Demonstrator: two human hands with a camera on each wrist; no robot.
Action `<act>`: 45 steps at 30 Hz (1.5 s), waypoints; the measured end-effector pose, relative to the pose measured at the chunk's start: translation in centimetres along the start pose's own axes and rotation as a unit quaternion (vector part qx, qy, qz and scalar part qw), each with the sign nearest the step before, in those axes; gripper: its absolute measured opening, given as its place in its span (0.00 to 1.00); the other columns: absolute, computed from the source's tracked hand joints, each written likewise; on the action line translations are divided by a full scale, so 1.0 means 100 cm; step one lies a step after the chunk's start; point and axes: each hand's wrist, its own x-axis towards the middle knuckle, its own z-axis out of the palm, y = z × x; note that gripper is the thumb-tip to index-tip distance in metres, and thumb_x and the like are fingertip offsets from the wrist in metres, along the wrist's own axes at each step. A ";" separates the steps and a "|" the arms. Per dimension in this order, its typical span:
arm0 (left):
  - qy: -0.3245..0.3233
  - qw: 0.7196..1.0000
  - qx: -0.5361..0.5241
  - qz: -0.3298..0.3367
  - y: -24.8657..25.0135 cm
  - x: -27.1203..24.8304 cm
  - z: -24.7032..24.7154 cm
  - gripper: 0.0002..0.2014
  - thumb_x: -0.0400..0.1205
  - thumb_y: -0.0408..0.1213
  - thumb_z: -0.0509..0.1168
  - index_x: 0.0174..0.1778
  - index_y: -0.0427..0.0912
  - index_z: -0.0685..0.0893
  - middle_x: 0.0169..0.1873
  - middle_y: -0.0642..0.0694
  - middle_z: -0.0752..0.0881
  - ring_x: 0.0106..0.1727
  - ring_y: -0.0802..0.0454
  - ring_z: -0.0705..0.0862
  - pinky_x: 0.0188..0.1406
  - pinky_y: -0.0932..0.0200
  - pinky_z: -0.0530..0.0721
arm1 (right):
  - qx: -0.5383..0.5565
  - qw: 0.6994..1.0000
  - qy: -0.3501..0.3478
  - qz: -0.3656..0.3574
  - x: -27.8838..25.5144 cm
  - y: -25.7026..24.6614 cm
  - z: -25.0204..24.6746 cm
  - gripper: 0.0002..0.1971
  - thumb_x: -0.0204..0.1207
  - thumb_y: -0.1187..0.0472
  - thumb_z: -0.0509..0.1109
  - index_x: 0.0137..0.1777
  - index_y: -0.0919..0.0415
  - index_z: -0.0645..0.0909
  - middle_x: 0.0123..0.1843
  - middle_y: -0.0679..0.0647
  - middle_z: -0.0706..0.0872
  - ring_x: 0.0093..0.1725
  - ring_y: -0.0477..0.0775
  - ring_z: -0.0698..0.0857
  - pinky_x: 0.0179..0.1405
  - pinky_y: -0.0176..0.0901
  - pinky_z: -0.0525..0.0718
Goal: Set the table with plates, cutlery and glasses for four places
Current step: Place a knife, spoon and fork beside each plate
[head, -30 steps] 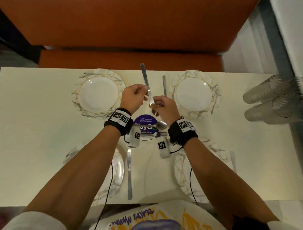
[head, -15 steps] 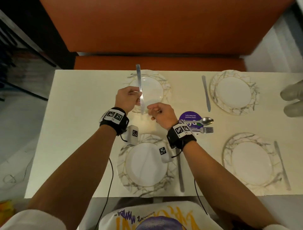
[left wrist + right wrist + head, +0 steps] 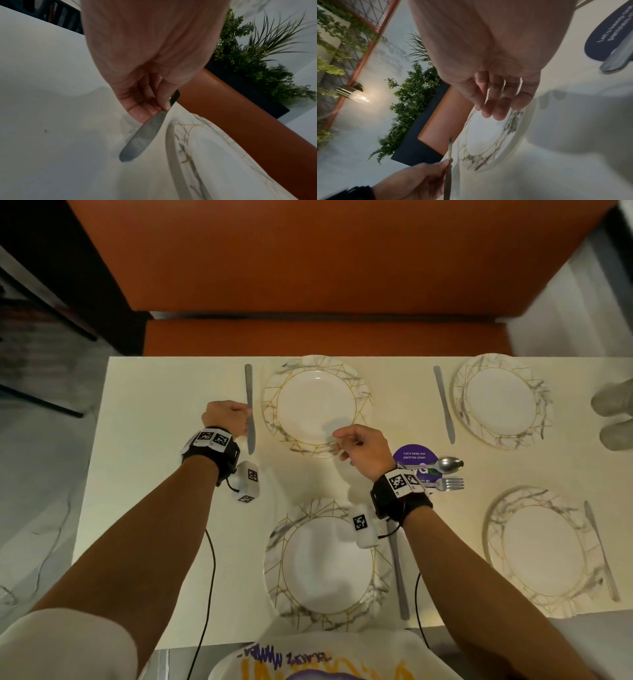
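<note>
Four marbled plates lie on the white table (image 3: 164, 508). My left hand (image 3: 227, 419) pinches a table knife (image 3: 249, 392) by its middle, just left of the far-left plate (image 3: 317, 405), with the blade pointing toward me. In the left wrist view the serrated blade (image 3: 137, 139) hangs low over the table beside the plate's rim (image 3: 171, 135), between thumb and fingers of the left hand (image 3: 157, 108). My right hand (image 3: 356, 448) hovers over that plate's near rim, fingers relaxed and holding nothing; the right hand (image 3: 496, 108) looks the same in its wrist view.
Knives lie beside the far-right plate (image 3: 444, 405), the near-left plate (image 3: 399, 577) and the near-right plate (image 3: 601, 549). A spoon (image 3: 442, 464) and fork (image 3: 448, 483) rest on a purple round sticker (image 3: 414, 455). Glasses (image 3: 613, 405) lie at the right edge. An orange bench (image 3: 308, 337) runs behind.
My left hand has carried the knife from over the far-left plate to its left side. My right hand has let go of the knife and drawn back. The view has shifted left.
</note>
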 end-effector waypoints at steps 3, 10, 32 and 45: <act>0.004 0.999 0.036 -0.016 0.000 0.012 0.002 0.06 0.82 0.29 0.75 0.40 0.42 0.92 0.45 0.38 0.94 0.42 0.42 0.93 0.50 0.46 0.94 | -0.010 1.000 0.007 -0.003 0.009 0.001 -0.002 0.12 0.81 0.73 0.64 0.54 0.65 0.88 0.43 0.62 0.92 0.29 0.41 0.85 0.26 0.26 0.77; -0.008 0.995 0.102 -0.016 -0.001 0.033 0.010 0.10 0.81 0.28 0.74 0.34 0.42 0.92 0.39 0.40 0.94 0.44 0.41 0.95 0.51 0.47 0.94 | -0.016 1.000 0.016 -0.014 0.022 0.000 -0.006 0.11 0.82 0.72 0.65 0.55 0.63 0.89 0.42 0.58 0.92 0.31 0.47 0.86 0.27 0.27 0.77; 0.069 0.988 0.136 0.038 0.005 0.012 0.013 0.16 0.86 0.46 0.69 0.45 0.36 0.92 0.38 0.41 0.92 0.44 0.40 0.90 0.50 0.53 0.87 | -0.011 1.000 0.026 -0.007 0.021 0.010 -0.009 0.12 0.81 0.71 0.65 0.54 0.61 0.89 0.43 0.58 0.92 0.34 0.50 0.86 0.29 0.28 0.78; -0.008 0.961 0.122 0.249 0.027 -0.113 0.110 0.11 0.86 0.50 0.68 0.52 0.46 0.88 0.43 0.49 0.90 0.44 0.49 0.87 0.46 0.54 0.86 | -0.065 0.985 0.158 -0.008 -0.012 0.049 -0.084 0.10 0.80 0.68 0.68 0.53 0.57 0.90 0.44 0.52 0.91 0.38 0.44 0.86 0.45 0.41 0.88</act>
